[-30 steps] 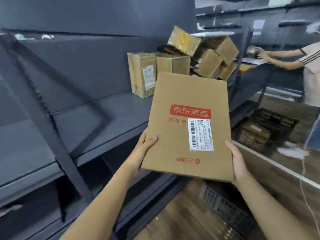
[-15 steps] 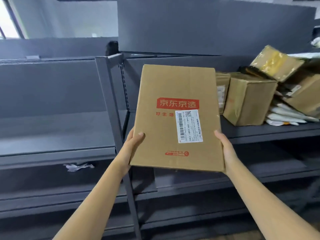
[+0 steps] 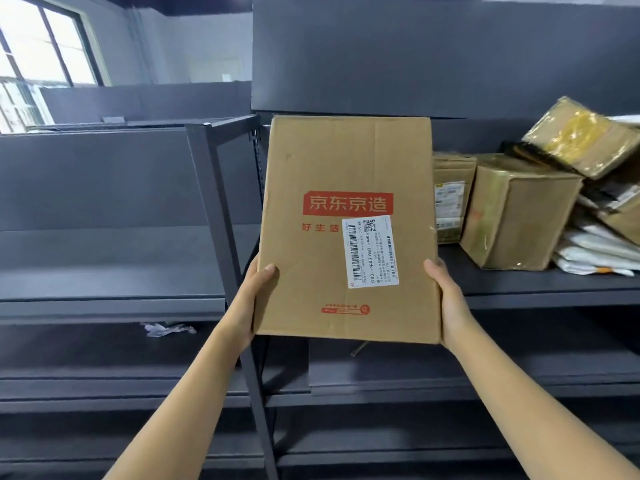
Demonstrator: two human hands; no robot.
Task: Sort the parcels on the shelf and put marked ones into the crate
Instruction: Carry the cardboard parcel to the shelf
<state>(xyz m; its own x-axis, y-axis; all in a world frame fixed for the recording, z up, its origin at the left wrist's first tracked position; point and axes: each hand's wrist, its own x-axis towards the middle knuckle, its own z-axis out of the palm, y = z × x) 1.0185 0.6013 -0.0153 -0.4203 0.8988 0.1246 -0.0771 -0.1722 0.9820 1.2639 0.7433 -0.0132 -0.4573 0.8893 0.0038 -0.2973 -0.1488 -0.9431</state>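
Flat cardboard parcel [image 3: 346,230] held upright in front of dark shelf [image 3: 519,289], w/ red logo and white label [image 3: 370,252] facing camera. Lower left edge gripped by left hand [image 3: 249,303], lower right edge by right hand [image 3: 446,299]. Other boxes [image 3: 512,209] stacked on shelf at right, apart from held parcel.

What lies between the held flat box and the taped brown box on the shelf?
A smaller labelled carton stands between the flat box and taped box, per the head view.
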